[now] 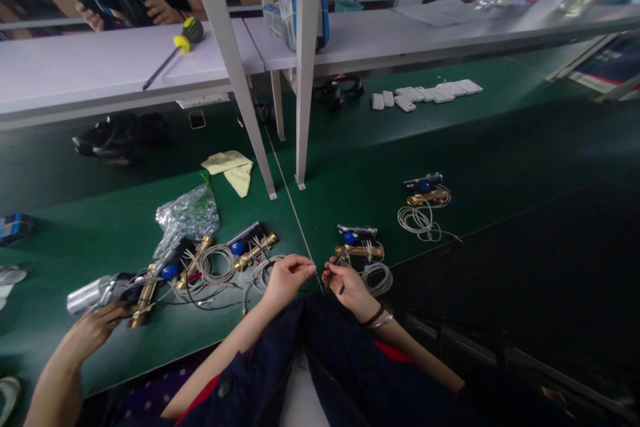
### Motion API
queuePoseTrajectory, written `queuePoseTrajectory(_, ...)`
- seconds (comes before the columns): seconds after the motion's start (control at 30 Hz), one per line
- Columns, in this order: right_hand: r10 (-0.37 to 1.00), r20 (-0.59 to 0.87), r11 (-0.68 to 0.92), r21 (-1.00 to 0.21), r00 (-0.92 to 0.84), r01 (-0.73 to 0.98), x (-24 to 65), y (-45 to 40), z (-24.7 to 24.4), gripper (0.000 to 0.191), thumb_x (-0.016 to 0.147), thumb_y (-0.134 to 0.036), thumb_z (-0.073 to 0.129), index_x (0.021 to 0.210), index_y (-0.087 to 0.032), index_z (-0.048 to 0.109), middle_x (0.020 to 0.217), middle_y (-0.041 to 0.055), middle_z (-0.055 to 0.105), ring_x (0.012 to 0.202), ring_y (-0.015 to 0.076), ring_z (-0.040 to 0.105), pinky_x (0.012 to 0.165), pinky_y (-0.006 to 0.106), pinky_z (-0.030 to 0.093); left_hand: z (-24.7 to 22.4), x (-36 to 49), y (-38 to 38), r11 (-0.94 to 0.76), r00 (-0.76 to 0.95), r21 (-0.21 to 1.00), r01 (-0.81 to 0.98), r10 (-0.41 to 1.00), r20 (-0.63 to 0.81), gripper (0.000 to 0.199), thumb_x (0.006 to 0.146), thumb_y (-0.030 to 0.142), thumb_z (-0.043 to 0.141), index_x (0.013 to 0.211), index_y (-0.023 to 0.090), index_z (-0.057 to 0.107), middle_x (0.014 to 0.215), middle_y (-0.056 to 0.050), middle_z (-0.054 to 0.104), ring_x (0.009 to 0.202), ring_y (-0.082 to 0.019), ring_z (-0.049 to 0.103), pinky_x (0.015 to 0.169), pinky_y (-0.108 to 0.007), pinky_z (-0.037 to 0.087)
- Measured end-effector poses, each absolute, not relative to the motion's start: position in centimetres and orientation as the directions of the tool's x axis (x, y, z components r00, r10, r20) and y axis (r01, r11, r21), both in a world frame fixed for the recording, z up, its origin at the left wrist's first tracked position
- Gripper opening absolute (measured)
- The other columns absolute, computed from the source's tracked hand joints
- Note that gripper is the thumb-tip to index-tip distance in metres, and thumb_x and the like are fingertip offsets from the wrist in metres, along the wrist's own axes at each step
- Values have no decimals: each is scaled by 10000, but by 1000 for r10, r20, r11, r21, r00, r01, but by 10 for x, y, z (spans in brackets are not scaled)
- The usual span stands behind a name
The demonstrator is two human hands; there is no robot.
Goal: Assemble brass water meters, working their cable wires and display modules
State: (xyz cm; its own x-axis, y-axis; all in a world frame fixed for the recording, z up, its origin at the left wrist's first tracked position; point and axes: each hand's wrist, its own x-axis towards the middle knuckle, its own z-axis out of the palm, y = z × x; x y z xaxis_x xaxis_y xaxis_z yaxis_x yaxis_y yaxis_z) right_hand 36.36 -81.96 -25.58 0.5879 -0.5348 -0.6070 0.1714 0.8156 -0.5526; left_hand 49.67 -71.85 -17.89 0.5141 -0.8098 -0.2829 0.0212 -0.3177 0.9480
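My left hand point(289, 278) and my right hand point(346, 285) are close together at the near edge of the green bench point(500, 160). The fingertips of each are pinched on a thin wire that runs between them. It seems to lead to a brass fitting with a blue knob and a coil of white cable point(361, 252), just beyond my right hand. My right wrist wears a dark bead bracelet. Left of my left hand lies a tangle of similar brass fittings and cables point(220, 260).
A co-worker's hand point(95, 328) at lower left rests on a brass part beside a silver cylinder point(89, 293). Another fitting with cable point(425, 200) lies far right. Also here: a clear plastic bag point(187, 213), a yellow cloth point(233, 168), white shelf legs point(301, 147), small white parts point(425, 93) and a screwdriver point(175, 52).
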Motion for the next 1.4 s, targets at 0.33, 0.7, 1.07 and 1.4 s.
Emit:
queuePoseTrajectory(0.33,-367,-582,604,-742,726,-289,400,-780,-235,248,547,-280,694,740,-177,578,589,-18,570,489,127,489,496,264,406,-168,513,-694,-346,537,925,158,-756,-375,396,686,550,574,769,163,578,603,5,566,567,-134,533,591,-261,451)
queuePoseTrajectory(0.7,-429,-228,-111,-947,874,-302,373,-790,-170,221,740,-272,632,941,-201,689,844,42,610,809,227,545,791,351,399,-161,514,-677,-336,573,938,88,-753,-323,361,771,513,493,778,159,559,551,39,453,493,-94,410,485,-219,332)
queuePoseTrajectory(1.07,-411,-253,-2,-960,876,-279,374,-785,-181,437,757,-385,640,1151,-197,652,921,55,627,868,235,549,870,377,417,-168,513,-674,-330,573,940,-83,-788,-226,299,837,383,451,816,146,631,758,-40,621,688,-145,531,640,-247,404)
queuePoseTrajectory(1.4,-429,-274,23,-956,861,-292,374,-782,-174,326,741,-415,625,984,-201,671,804,29,600,765,214,521,778,347,411,-163,512,-676,-358,541,927,-112,-805,-246,262,811,344,474,772,150,645,737,-34,646,661,-143,542,610,-245,410)
